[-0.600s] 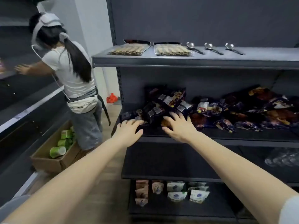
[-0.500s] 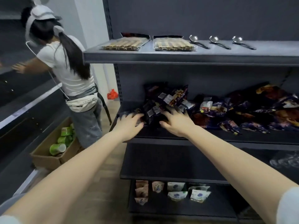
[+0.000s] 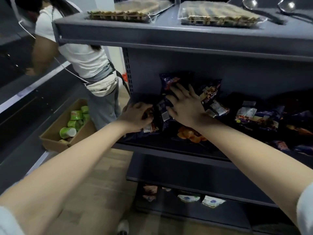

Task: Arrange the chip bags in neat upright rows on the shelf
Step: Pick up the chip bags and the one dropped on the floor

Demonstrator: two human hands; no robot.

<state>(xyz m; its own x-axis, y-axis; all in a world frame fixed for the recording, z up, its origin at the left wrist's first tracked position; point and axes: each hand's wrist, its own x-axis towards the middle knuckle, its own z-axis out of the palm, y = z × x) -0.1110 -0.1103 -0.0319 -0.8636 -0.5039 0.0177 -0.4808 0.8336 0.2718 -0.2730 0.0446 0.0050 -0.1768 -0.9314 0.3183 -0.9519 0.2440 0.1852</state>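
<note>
Both hands have gone from hovering at the front lip of the dark grey metal shelf (image 3: 169,146) to reaching deep into it, and the view has closed in, so the shelf now fills the centre of the frame. The left hand (image 3: 135,116), centre-left, has its fingers curled and closed over the top of a dark purple foil chip bag (image 3: 150,128) lying at the left end of the heap. The right hand (image 3: 184,106), just right of it, is spread with fingers apart, palm pressed flat on an upright dark purple chip bag with red print (image 3: 169,80) that leans toward the back panel. Whether it actually grips that bag I cannot tell.

The rest of the dark chip bags (image 3: 259,116) sprawl flat and overlapping toward the right of the frame, with an orange-printed bag (image 3: 188,134) lying under the right forearm. By my reading the sorting has only just begun: one bag is being stood up at the left end, and no row exists yet.
</note>
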